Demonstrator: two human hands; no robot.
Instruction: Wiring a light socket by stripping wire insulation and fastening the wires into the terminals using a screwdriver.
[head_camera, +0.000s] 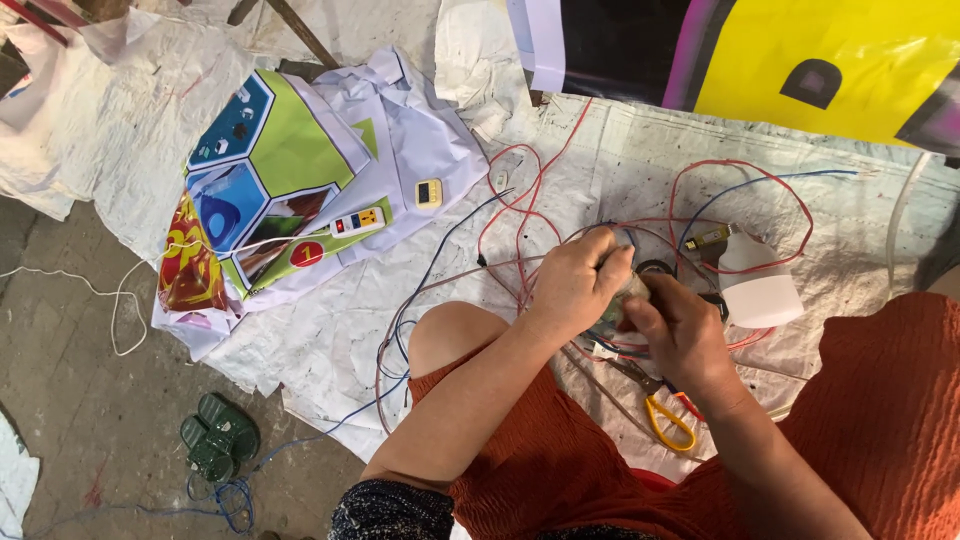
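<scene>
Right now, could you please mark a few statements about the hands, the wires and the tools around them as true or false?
1. Both hands meet over one small object. True: left hand and right hand close on the small object.
2. The scissors have blue handles. False: the scissors have yellow handles.
3. Red wires loop across the white sheet. True.
4. The green sandals lie on the sheet. False: they lie on the bare floor.

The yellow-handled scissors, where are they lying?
In the head view, the yellow-handled scissors lie on the white sheet just below the right hand, against the orange-clad knee.
</scene>
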